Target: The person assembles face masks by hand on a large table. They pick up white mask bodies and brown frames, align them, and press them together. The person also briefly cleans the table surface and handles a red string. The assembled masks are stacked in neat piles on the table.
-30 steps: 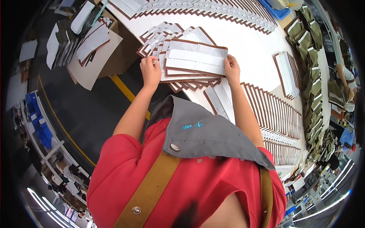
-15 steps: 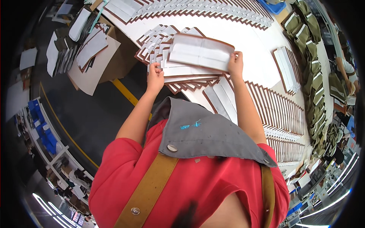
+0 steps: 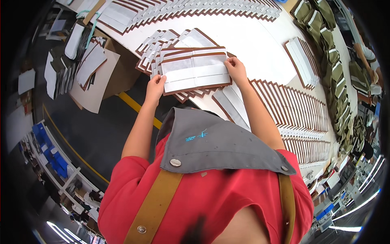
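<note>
White, brown-edged panel [image 3: 196, 75] lies lengthwise left to right above a fanned pile [image 3: 159, 40]; I see the right hand [image 3: 236, 70] pinching its far right corner, the left hand [image 3: 155, 87] curled at its left edge, grip unclear.

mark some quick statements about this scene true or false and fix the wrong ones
1. The right hand grips the right end of a white panel with brown edges. True.
2. The left hand rests on the person's lap. False: it is at the panel's left end.
3. The apron is bright yellow. False: it is grey.
4. Olive-green pieces lie toward the picture's right side. True.
5. The floor bears a yellow stripe. True.
</note>
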The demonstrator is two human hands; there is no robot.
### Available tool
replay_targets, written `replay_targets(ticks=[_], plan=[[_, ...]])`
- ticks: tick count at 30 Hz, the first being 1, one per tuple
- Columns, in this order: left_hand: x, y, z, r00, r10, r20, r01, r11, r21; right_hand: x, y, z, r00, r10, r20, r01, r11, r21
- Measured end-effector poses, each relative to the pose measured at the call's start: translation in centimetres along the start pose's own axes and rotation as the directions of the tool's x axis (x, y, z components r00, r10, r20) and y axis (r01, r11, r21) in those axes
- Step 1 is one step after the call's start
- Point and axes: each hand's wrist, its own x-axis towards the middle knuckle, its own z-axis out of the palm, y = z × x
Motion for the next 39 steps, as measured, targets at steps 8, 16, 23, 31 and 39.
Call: replay_targets(ticks=[8,16,23,31,39], plan=[[1.1,-0.7,0.5,0.976,0.166,-0.143,-0.128,0.962,0.241,2.1,-1.3,-0.6,0.986,0.124,0.110,-0.110,0.986,-0.124],[1.4,-0.7,0.4,0.973,0.184,-0.142,-0.122,0.924,0.363,3.9,-1.5,-1.5,0.956,0.163,0.243,-0.094,0.958,-0.271],[1.1,-0.4,0.7,0.970,0.178,-0.166,-0.102,0.917,0.387,5.8,-1.2,-0.5,0.982,-0.184,0.032,0.186,0.958,-0.218],[1.2,-0.6,1.1,0.956,0.162,-0.245,-0.077,0.943,0.323,7.0,-1.9,0.2,0.986,-0.121,0.113,0.152,0.930,-0.334],[1.5,-0.7,1.5,0.953,0.152,-0.264,-0.045,0.928,0.371,6.6,-2.1,-0.3,0.978,-0.169,0.123,0.198,0.939,-0.281]])
